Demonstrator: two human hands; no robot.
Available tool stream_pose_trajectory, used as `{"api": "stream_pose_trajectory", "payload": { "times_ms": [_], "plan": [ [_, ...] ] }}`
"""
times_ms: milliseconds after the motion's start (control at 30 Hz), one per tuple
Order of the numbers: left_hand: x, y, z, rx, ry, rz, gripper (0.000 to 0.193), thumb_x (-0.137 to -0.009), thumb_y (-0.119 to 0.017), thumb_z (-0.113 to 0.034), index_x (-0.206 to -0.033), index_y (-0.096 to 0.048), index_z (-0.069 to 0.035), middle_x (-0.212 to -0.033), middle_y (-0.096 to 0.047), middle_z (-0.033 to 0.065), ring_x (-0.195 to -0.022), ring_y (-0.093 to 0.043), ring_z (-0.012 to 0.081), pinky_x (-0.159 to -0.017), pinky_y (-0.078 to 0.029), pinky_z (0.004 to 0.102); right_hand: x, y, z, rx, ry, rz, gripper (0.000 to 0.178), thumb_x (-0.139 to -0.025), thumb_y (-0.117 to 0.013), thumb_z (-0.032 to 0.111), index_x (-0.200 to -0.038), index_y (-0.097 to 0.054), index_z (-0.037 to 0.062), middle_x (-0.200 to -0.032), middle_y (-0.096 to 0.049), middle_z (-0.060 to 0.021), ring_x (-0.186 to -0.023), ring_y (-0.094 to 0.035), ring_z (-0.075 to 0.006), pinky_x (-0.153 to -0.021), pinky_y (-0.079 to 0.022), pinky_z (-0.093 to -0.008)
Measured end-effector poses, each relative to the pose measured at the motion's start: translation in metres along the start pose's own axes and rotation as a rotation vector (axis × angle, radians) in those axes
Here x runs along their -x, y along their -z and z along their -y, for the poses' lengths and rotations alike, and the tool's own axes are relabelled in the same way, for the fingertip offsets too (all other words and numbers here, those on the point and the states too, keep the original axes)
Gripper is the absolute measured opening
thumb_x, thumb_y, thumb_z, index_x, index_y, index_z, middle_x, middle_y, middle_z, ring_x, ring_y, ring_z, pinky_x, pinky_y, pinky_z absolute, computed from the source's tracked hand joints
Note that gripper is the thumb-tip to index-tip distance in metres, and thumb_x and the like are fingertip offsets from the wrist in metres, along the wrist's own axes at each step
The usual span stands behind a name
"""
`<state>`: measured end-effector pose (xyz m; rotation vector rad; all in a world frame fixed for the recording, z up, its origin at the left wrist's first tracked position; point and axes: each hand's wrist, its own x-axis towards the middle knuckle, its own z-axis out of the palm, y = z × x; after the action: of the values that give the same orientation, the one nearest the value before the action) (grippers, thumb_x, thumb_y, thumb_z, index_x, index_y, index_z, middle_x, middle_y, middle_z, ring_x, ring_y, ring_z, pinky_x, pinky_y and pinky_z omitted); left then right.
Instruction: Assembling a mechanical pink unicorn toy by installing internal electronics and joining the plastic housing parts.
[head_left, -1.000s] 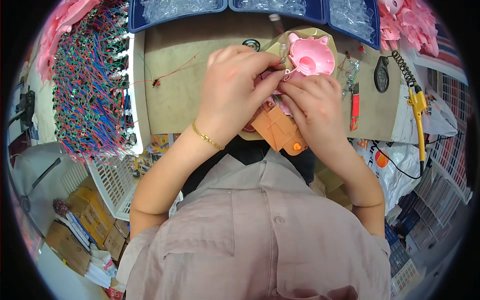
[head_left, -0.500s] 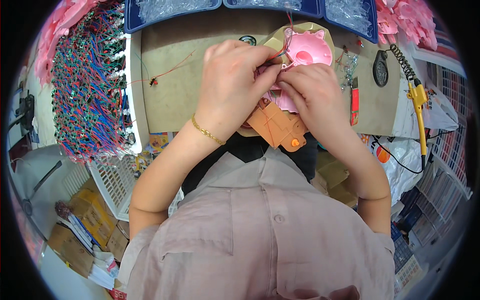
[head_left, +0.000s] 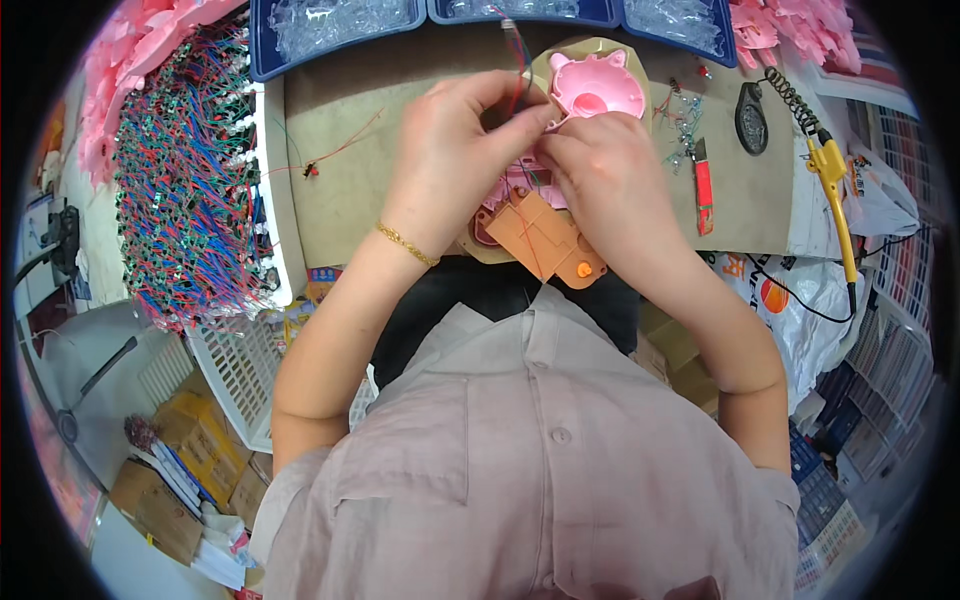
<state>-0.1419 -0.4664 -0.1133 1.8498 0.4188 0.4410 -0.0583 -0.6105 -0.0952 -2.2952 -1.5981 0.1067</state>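
My left hand (head_left: 465, 145), with a gold bracelet at its wrist, pinches a bundle of red, blue and dark wires (head_left: 517, 65) that stand up past the fingertips, with a small pale piece at their top end. Against those fingertips my right hand (head_left: 608, 170) is closed, its fingers curled; what they grip is hidden. Under both hands lies pink plastic (head_left: 545, 195), partly covered. A rounded pink shell with two ear-like points (head_left: 620, 85) sits just beyond my right hand. Nearer to me, an orange plastic housing (head_left: 540, 235) with a small knob and thin red wire hangs over the table's front edge.
Blue bins (head_left: 345, 30) of clear plastic pieces line the back. At left, a white tray (head_left: 278, 190) holds many wired boards. Right of the hands lie a red cutter knife (head_left: 704, 195), small wired parts (head_left: 683, 125), a black oval object (head_left: 752, 118) and a yellow corded tool (head_left: 832, 180).
Both hands have shifted slightly left together. The wire bundle in my left hand has swung left and stands more upright. The whole view has moved a little as well.
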Motion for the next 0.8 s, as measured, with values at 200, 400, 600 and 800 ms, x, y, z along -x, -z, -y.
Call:
{"api": "stream_pose_trajectory", "payload": {
  "times_ms": [200, 400, 600, 800],
  "plan": [
    [0.001, -0.003, 0.004, -0.344, -0.23, -0.013, 0.015, -0.076, -0.069, -0.022, -0.085, -0.071, -0.01, -0.073, -0.066, 0.0071, -0.077, -0.06, 0.0254, -0.078, -0.044, 0.0383, 0.011, -0.011, -0.004, -0.165, 0.025, -0.188, 0.009, -0.079, -0.064, 0.009, -0.086, -0.065, 0.0033, -0.082, -0.06, -0.0071, -0.082, -0.057, -0.0261, -0.081, -0.042, -0.0374],
    [0.002, -0.003, 0.006, -0.311, -0.219, -0.012, 0.014, -0.076, -0.069, -0.022, -0.084, -0.07, -0.011, -0.071, -0.064, 0.0062, -0.079, -0.058, 0.0261, -0.08, -0.042, 0.0386, 0.01, -0.003, 0.003, -0.039, 0.015, -0.122, 0.011, -0.08, -0.065, 0.011, -0.088, -0.066, 0.0041, -0.084, -0.06, -0.0055, -0.084, -0.057, -0.0238, -0.084, -0.04, -0.0375],
    [0.003, -0.003, 0.009, -0.271, -0.226, -0.017, 0.014, -0.075, -0.07, -0.021, -0.084, -0.069, -0.01, -0.072, -0.064, 0.006, -0.08, -0.058, 0.026, -0.08, -0.041, 0.0385, 0.008, -0.004, -0.006, -0.096, -0.022, -0.071, 0.011, -0.081, -0.063, 0.01, -0.089, -0.066, 0.0037, -0.086, -0.062, -0.0053, -0.087, -0.057, -0.0236, -0.084, -0.039, -0.0366],
    [0.002, -0.003, 0.009, -0.269, -0.211, -0.024, 0.014, -0.074, -0.07, -0.02, -0.083, -0.07, -0.01, -0.074, -0.065, 0.0049, -0.08, -0.058, 0.0253, -0.081, -0.042, 0.0381, 0.006, -0.001, -0.005, -0.128, -0.024, -0.065, 0.011, -0.081, -0.063, 0.009, -0.09, -0.066, 0.0034, -0.087, -0.062, -0.0065, -0.087, -0.057, -0.0247, -0.084, -0.04, -0.0372]
  ]
}}
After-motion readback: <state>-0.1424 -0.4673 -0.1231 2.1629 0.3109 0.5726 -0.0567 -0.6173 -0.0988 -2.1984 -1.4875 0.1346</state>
